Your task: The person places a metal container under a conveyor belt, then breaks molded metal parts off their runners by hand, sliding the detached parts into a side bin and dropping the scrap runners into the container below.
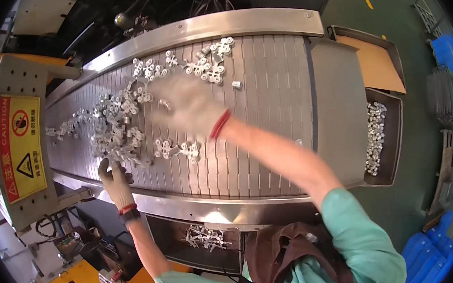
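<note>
A slatted metal conveyor [278, 114] carries a heap of small silvery metal parts [113, 128] on its left half. My left hand [114, 180], in a pale glove, is at the heap's lower edge with its fingers apart, beside the near rail. Over the middle of the belt is my right hand [187, 104], gloved and smeared by motion, so its fingers and anything in them cannot be made out. Clusters of parts [211, 64] lie beyond it, and a small cylinder [237, 85] rests to its right. Two more clusters [178, 150] lie on its near side.
Metal rails [188, 29] edge the belt. At the left stands a machine frame with a caution sign [22, 145]. On the right, a bin [395, 136] holds small pieces, beside a cardboard-lined tray [371, 62]. Below the near rail, a box [165, 237] holds branched metal scraps.
</note>
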A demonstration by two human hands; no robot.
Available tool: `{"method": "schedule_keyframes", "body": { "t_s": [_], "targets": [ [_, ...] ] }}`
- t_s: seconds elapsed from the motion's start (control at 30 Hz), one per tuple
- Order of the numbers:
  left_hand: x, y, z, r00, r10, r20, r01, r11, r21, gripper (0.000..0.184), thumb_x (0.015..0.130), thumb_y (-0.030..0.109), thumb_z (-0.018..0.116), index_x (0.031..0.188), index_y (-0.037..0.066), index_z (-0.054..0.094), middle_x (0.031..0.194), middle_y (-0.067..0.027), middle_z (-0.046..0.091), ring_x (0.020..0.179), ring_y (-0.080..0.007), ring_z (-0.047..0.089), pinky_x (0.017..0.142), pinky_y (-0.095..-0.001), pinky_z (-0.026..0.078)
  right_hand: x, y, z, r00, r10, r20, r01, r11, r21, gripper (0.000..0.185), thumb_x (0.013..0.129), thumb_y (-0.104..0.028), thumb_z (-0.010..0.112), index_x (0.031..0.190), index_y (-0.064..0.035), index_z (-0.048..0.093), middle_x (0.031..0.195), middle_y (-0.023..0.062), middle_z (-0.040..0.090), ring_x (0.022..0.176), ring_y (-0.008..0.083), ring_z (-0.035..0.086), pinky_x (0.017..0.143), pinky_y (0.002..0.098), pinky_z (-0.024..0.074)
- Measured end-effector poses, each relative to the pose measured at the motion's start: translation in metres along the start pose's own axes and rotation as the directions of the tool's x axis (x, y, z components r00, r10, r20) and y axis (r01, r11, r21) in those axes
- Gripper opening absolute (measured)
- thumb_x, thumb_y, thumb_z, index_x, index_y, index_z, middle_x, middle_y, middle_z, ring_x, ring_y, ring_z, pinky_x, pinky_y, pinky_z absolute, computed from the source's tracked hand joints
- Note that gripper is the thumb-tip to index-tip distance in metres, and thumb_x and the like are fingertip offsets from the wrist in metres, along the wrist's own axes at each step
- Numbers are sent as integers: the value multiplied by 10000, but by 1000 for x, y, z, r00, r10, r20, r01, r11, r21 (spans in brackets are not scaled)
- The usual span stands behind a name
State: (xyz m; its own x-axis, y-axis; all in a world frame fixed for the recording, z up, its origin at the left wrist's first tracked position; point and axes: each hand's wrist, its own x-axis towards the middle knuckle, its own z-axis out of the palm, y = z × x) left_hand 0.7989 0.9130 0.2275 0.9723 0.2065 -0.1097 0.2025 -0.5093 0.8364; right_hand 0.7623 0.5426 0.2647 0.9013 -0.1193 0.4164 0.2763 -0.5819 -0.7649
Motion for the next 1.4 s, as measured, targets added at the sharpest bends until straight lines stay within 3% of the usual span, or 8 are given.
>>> {"method": "schedule_keyframes", "body": {
  "t_s": [0.17, 0.27, 0.47, 0.63, 0.77, 0.83, 1.1, 1.4],
  "targets": [
    [-121, 31, 68, 887, -66, 457, 96, 995, -42, 545, 1092, 320, 724, 1549, 43, 614, 1068, -74, 749, 851, -146, 701, 738, -309, 577, 12, 120, -55, 966, 213, -147, -258, 815, -518, 696, 917, -541, 816, 1443, -92, 739, 1554, 181, 665, 1402, 381, 638, 1180, 518, 527],
    [-159, 45, 124, 694, 78, 716, -273, 948, 161, 573, 1086, 378, 723, 1523, 16, 641, 1254, -191, 811, 1180, -328, 779, 1058, -445, 585, -23, 154, -51, 967, 252, 21, -191, 781, -595, 670, 970, -580, 743, 1456, -118, 747, 1669, 143, 601, 1473, 378, 598, 1222, 538, 491],
    [-108, -13, 134, 889, 109, 444, -234, 943, 237, 474, 1092, 398, 688, 1433, 69, 709, 1272, -243, 809, 1244, -402, 779, 1055, -473, 597, -95, 102, -42, 944, 331, 9, -258, 751, -608, 648, 1004, -580, 706, 1468, -130, 736, 1669, 131, 601, 1504, 355, 575, 1218, 524, 496],
    [-61, -9, 117, 928, -23, 371, -12, 996, 91, 542, 1086, 439, 705, 1447, 36, 670, 1023, -141, 802, 851, -249, 771, 823, -425, 628, -142, 29, -50, 786, 585, 200, -328, 669, -667, 725, 1029, -563, 705, 1602, -133, 596, 1668, 138, 579, 1448, 369, 620, 1119, 530, 567],
    [-166, 19, 154, 681, 292, 672, -543, 817, 194, 819, 907, 579, 851, 1488, 44, 632, 1279, -256, 786, 1098, -446, 797, 948, -552, 618, -191, -3, -54, 815, 540, 209, -359, 754, -550, 713, 1011, -516, 749, 1591, -124, 615, 1661, 168, 582, 1406, 390, 648, 1125, 528, 566],
    [-198, 57, 163, 636, 61, 769, -523, 766, 372, 722, 934, 478, 831, 1514, 116, 599, 1200, -247, 791, 1122, -476, 776, 931, -547, 625, -218, -11, -57, 841, 505, 195, -344, 776, -528, 692, 1007, -513, 750, 1559, -109, 646, 1627, 179, 612, 1402, 399, 651, 1137, 535, 555],
    [-230, 48, 174, 557, 284, 780, -664, 717, 213, 479, 974, 371, 754, 1375, 127, 655, 1063, -226, 789, 981, -447, 788, 804, -540, 629, -271, 20, -128, 784, 549, -289, -599, 547, -585, 696, 993, -548, 733, 1510, -84, 702, 1564, 211, 669, 1460, 390, 628, 1222, 496, 496],
    [-286, 68, 212, 466, 272, 842, -717, 674, 180, 503, 966, 370, 744, 1393, 117, 662, 1076, -214, 800, 969, -440, 793, 815, -544, 630, -326, 30, -152, 470, 832, -294, -829, 530, 178, 736, 1073, -550, 703, 1533, 25, 675, 1489, 236, 740, 1405, 303, 694, 1212, 390, 500]
  ]
}}
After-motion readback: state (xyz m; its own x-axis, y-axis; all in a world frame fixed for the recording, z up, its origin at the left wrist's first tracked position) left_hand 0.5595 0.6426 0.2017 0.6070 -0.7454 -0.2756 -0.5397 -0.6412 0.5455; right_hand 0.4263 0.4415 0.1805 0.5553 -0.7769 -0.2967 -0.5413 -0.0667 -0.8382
